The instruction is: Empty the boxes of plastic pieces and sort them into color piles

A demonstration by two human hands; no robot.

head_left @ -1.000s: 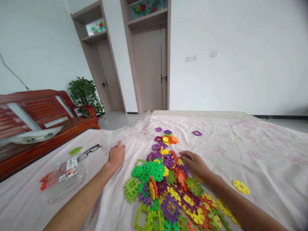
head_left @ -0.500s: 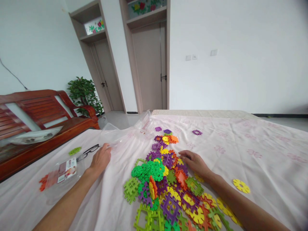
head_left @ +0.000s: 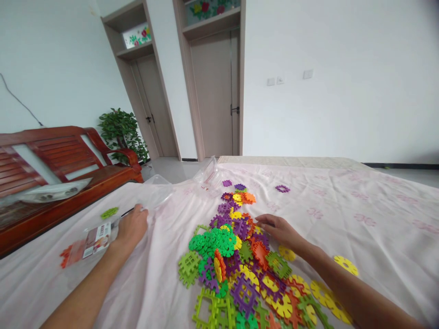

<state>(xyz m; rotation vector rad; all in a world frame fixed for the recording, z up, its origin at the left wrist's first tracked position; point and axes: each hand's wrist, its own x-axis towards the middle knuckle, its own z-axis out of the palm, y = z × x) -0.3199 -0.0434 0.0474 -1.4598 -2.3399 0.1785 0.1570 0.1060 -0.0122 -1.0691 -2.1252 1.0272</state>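
Observation:
On the left, my left hand (head_left: pixel 132 227) reaches over a pair of black-framed glasses (head_left: pixel 127 211), covering most of it. Its fingers are bent and partly hidden, so I cannot see whether they grip anything. Beside that wrist lies a clear plastic container with a printed label (head_left: pixel 98 240), with orange pieces (head_left: pixel 66 256) at its end. My right hand (head_left: pixel 279 232) rests at the right edge of a heap of plastic interlocking pieces, fingers loosely bent and holding nothing visible. In the heap are green flower discs (head_left: pixel 214 241), purple square pieces (head_left: pixel 245 294) and yellow discs (head_left: pixel 283 305).
Clear plastic containers (head_left: pixel 209 176) stand at the table's far edge. A purple ring piece (head_left: pixel 282 188) and a yellow disc (head_left: pixel 345 265) lie apart on the pink-patterned cloth (head_left: pixel 377 246). A light green piece (head_left: pixel 109 213) is at left, near a wooden bench (head_left: pixel 65 155).
My left hand has shifted left and toward me, now covering most of the glasses. My right hand stays at the heap's edge with little movement.

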